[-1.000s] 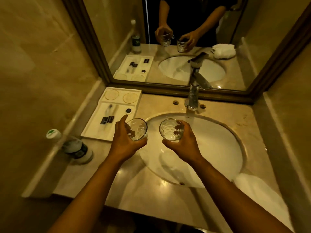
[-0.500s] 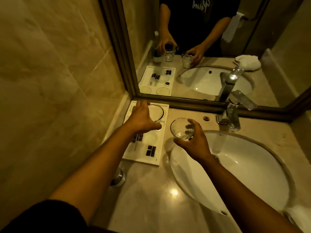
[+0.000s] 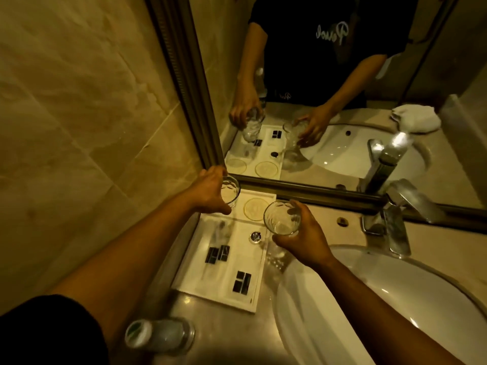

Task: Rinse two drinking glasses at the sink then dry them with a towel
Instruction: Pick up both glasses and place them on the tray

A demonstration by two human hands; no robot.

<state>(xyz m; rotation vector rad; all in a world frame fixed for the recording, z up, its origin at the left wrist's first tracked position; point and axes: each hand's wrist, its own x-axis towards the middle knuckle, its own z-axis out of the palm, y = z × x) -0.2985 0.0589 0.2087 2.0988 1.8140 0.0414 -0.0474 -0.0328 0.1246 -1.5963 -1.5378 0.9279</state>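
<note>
Both hands have swung away from the white oval sink (image 3: 395,299) toward the white rectangular tray (image 3: 237,262). The left hand (image 3: 208,192) grips one clear ribbed drinking glass (image 3: 229,191) over the tray's far corner; the right hand (image 3: 303,235) holds the other glass (image 3: 281,218) at the tray's sink-side edge. Both stand upright, mouths up. They look about to be set down, I'd judge.

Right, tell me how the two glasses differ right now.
The left glass, gripped by the left hand, sits at the tray's far corner by the mirror; the right glass, gripped by the right hand, is at the tray's sink-side edge, nearer the camera. The left glass is largely hidden by fingers; the right shows its open rim. Both are clear and patterned.
</note>
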